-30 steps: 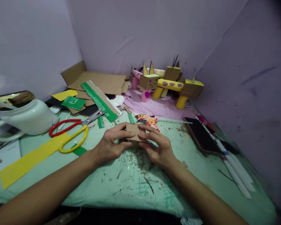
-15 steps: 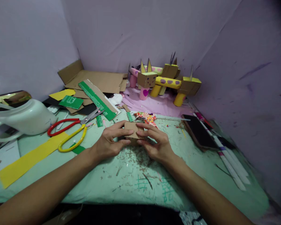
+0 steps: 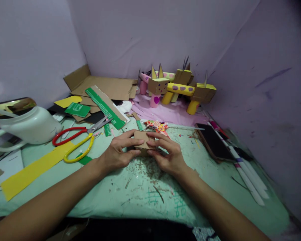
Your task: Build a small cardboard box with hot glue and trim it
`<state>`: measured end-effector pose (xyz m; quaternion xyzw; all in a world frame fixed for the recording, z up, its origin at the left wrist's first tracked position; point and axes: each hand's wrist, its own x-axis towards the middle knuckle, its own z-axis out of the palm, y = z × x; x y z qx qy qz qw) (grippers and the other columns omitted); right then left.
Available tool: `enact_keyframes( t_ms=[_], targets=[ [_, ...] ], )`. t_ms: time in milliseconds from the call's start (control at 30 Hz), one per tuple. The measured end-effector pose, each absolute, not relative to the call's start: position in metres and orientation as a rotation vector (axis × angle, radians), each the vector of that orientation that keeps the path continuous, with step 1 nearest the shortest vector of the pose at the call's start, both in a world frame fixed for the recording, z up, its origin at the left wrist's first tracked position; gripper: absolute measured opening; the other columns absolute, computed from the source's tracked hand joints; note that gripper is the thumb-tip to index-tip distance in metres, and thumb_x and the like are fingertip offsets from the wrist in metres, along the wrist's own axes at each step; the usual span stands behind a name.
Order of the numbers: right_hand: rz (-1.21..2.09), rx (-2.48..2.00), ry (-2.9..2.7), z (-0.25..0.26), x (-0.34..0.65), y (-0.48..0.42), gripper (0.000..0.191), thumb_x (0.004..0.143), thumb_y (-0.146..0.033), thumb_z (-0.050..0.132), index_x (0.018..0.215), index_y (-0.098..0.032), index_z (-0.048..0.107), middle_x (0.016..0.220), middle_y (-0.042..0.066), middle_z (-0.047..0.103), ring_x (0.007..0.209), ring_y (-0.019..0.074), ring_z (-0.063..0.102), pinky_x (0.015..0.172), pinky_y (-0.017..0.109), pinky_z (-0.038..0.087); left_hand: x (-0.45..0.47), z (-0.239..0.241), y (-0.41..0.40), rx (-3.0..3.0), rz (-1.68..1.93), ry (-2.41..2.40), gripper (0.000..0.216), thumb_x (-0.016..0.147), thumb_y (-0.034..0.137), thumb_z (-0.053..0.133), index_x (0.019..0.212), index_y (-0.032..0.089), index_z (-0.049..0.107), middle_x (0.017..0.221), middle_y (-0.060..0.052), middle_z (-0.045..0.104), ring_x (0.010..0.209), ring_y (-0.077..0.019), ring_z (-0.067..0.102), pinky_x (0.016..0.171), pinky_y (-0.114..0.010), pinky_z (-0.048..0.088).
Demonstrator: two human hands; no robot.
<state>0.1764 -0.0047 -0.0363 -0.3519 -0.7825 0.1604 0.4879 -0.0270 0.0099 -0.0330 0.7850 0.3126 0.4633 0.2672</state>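
A small brown cardboard piece sits on the green table cover in the middle of the view. My left hand pinches its left side between thumb and fingers. From the right, my right hand grips the other side, fingers curled over its top edge. Cardboard crumbs lie scattered just in front of both hands.
Red scissors and yellow scissors lie to the left, beside a yellow paper strip and a white jug. Flat cardboard sheets are stacked behind. Cardboard animal figures stand at the back. A dark pad and paper rolls lie at right.
Both hands stay on the cardboard piece with only slight finger shifts; the view has moved a little.
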Motion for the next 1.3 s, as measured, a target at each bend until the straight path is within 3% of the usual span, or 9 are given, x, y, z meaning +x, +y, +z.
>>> enact_keyframes(
  t_ms=[500, 900, 1300],
  targets=[
    [0.351, -0.812, -1.900, -0.0401, 0.1774, -0.0029, 0.019, 0.078, -0.013, 0.067, 0.095, -0.022, 0.068, 0.115, 0.013, 0.071, 0.105, 0.0246, 0.068, 0.088, 0.044, 0.056, -0.0266, -0.0398, 0.0157, 2.223, 1.417, 0.616, 0.037, 0.073, 0.007, 0.070, 0.107, 0.020, 0.071, 0.112, -0.013, 0.070, 0.098, -0.0220, 0.069, 0.083, -0.036, 0.058],
    [0.339, -0.815, -1.901, -0.0407, 0.1776, -0.0025, 0.017, 0.077, -0.012, 0.067, 0.092, -0.019, 0.068, 0.114, 0.016, 0.071, 0.103, 0.0254, 0.069, 0.087, 0.044, 0.057, -0.0254, -0.0364, 0.0141, 2.216, 1.404, 0.629, 0.032, 0.075, 0.009, 0.068, 0.104, 0.021, 0.071, 0.103, -0.011, 0.071, 0.091, -0.0208, 0.070, 0.077, -0.036, 0.060],
    [0.340, -0.823, -1.902, -0.0408, 0.1777, -0.0028, 0.018, 0.078, -0.014, 0.067, 0.093, -0.023, 0.068, 0.115, 0.012, 0.071, 0.105, 0.0247, 0.068, 0.088, 0.044, 0.057, -0.0277, -0.0403, 0.0158, 2.234, 1.402, 0.631, 0.032, 0.074, 0.009, 0.069, 0.105, 0.018, 0.071, 0.109, -0.015, 0.069, 0.096, -0.0227, 0.069, 0.081, -0.036, 0.059]
  ],
)
